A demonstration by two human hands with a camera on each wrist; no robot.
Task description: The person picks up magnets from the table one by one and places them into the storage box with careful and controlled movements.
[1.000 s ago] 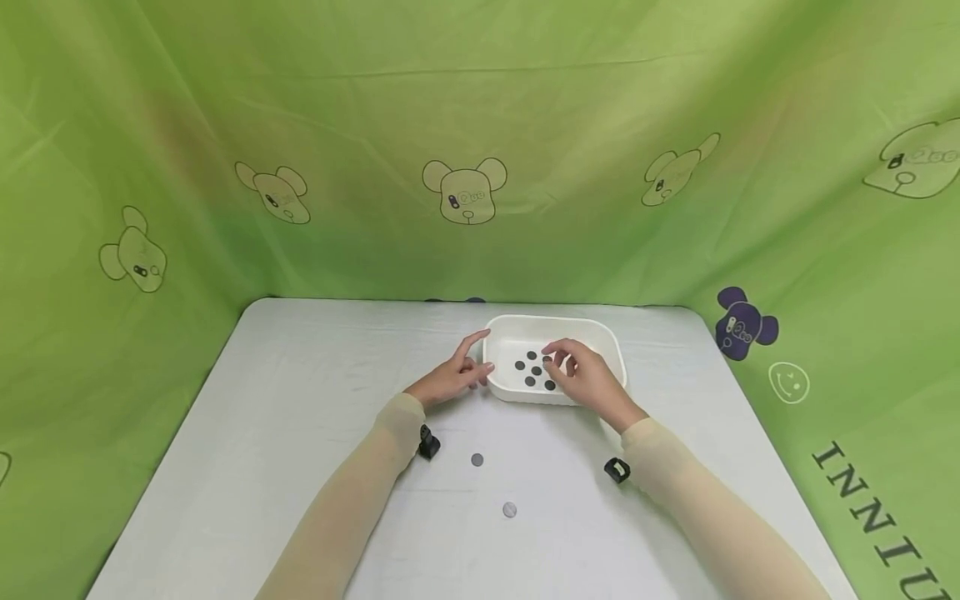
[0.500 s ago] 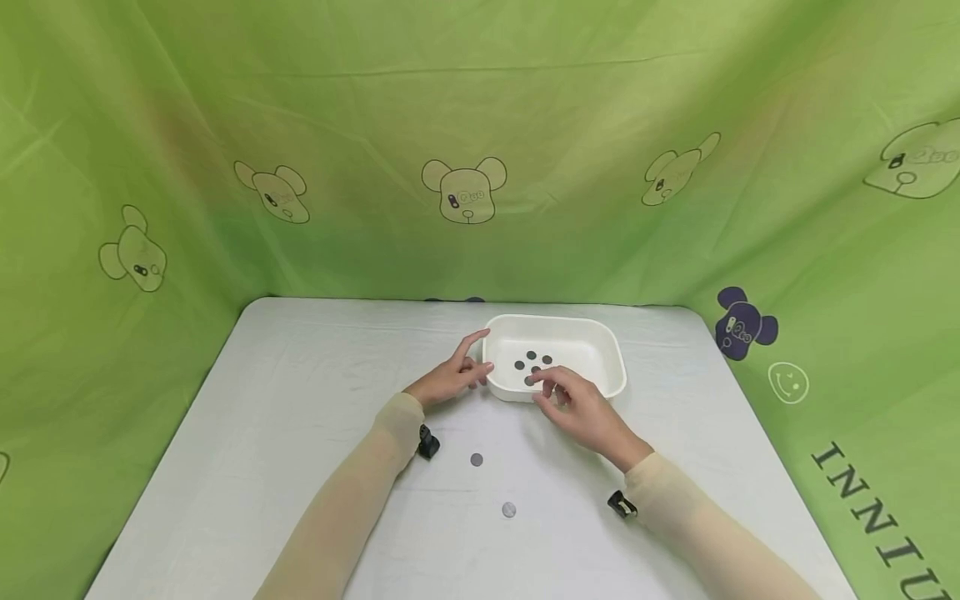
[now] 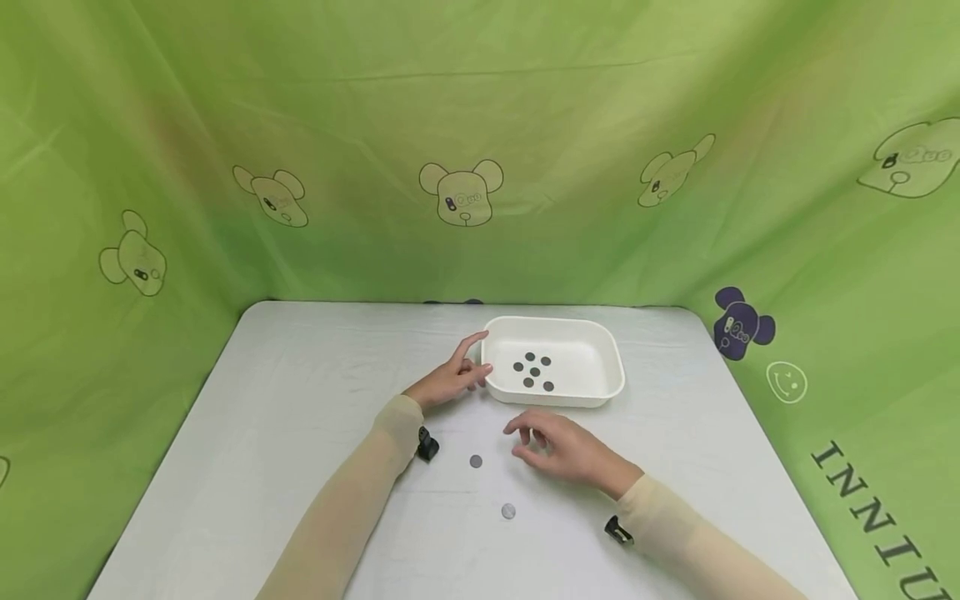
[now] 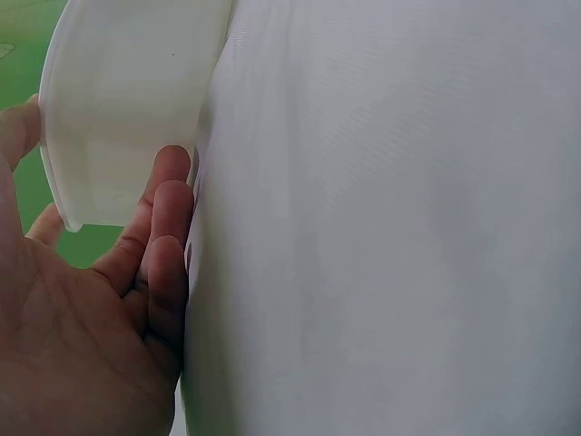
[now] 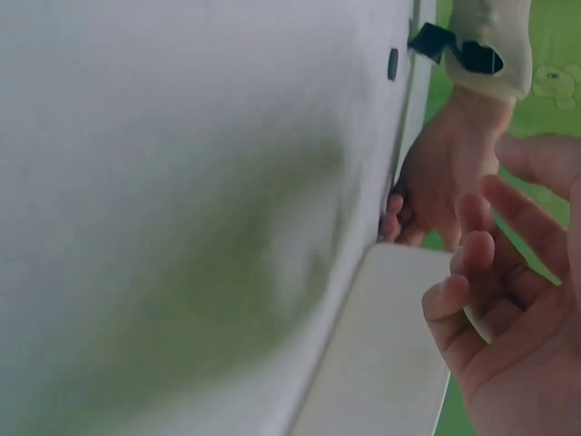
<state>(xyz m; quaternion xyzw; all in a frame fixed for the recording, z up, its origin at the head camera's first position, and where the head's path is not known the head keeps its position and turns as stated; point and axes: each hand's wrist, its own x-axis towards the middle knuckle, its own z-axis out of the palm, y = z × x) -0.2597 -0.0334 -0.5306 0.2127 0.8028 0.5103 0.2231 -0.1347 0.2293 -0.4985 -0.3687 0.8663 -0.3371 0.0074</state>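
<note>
A white rectangular tray (image 3: 600,398) stands at the back of the table with several small, dark, coin-like discs (image 3: 535,372) lying flat in its left half. At the tray's left end, my left hand (image 3: 447,382) touches the rim with its outstretched fingers. The left wrist view shows its fingertips (image 4: 171,163) against the tray's outer wall (image 4: 127,118). My right hand (image 3: 566,447) hovers over the table in front of the tray, fingers loosely bent and holding nothing. To its left lie a dark grey disc (image 3: 476,461) and a lighter, silvery disc (image 3: 508,511).
The white-covered table (image 3: 300,400) has rounded far corners. A green curtain (image 3: 465,100) with printed bear heads encloses its back and sides. Each wrist carries a black camera mount, the left mount (image 3: 428,445) close to the dark disc.
My right hand has withdrawn from inside the tray, passing over its front rim toward the two discs on the table. The left hand stays at the tray's left end.
</note>
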